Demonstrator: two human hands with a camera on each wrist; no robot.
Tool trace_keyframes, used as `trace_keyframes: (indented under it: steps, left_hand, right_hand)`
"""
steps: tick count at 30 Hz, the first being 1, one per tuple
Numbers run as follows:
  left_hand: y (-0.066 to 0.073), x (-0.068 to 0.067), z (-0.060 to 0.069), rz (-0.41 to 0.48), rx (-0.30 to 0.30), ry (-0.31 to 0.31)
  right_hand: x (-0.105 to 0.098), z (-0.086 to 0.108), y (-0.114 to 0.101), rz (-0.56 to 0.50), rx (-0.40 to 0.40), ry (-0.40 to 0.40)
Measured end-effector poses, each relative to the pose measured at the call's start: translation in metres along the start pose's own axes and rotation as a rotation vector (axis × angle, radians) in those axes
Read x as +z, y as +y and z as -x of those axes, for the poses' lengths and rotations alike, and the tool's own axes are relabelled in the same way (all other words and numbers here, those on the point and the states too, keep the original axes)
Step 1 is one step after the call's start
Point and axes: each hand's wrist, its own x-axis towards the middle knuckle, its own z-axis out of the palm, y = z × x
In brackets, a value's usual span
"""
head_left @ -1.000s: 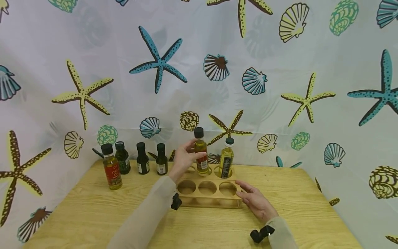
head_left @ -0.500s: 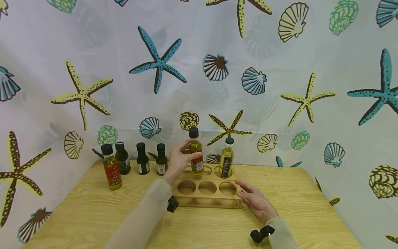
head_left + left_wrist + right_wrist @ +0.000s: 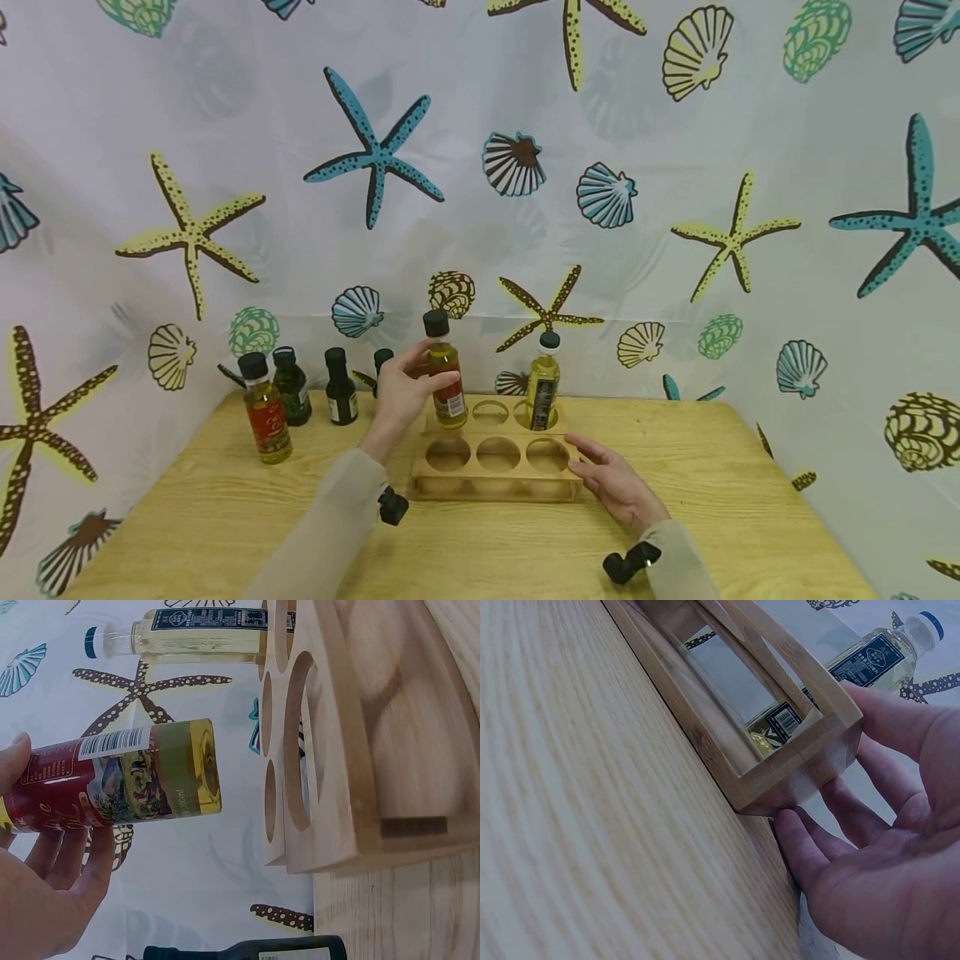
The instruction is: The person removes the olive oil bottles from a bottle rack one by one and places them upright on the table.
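Observation:
My left hand [image 3: 397, 402] grips an oil bottle [image 3: 450, 390] with a black cap and red label. The bottle stands upright over the rear left hole of a wooden two-tier bottle rack [image 3: 495, 488]. In the left wrist view, the bottle's base [image 3: 206, 766] is apart from the rack [image 3: 341, 750]. My right hand [image 3: 621, 490] holds the rack's right end, its fingers on the corner in the right wrist view. A pale oil bottle [image 3: 542, 388] with a dark label sits in the rear right hole.
At the table's left stand a red-labelled oil bottle [image 3: 267, 419] and several dark bottles, one of them a squat green one [image 3: 292, 393]. Part of another dark bottle [image 3: 382, 358] shows behind my left hand. A patterned curtain [image 3: 450, 233] hangs behind the wooden table [image 3: 712, 467].
My left hand has carried the red-labelled bottle leftward, from the rear middle hole to over the rear left hole. The right hand keeps its place on the rack. The head view has shifted slightly.

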Motion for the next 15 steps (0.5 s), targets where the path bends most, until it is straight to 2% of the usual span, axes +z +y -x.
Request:
trace_keyframes:
  steps: [5,9,12,15]
  left_hand:
    - [0.003,-0.009,0.007,-0.025,-0.019,0.031]
    - [0.004,-0.016,0.01,-0.014,-0.009,0.036]
    - [0.002,-0.023,0.01,-0.034,-0.001,0.036]
    - [-0.005,-0.029,0.009,-0.042,-0.017,0.033]
  right_hand:
    - [-0.001,-0.001,0.001,0.005,0.0,-0.009]
    - [-0.002,-0.002,0.001,0.002,0.0,-0.011]
    - [-0.002,-0.001,0.0,0.006,-0.001,-0.016]
    - [-0.003,-0.002,0.0,0.008,-0.002,-0.014]
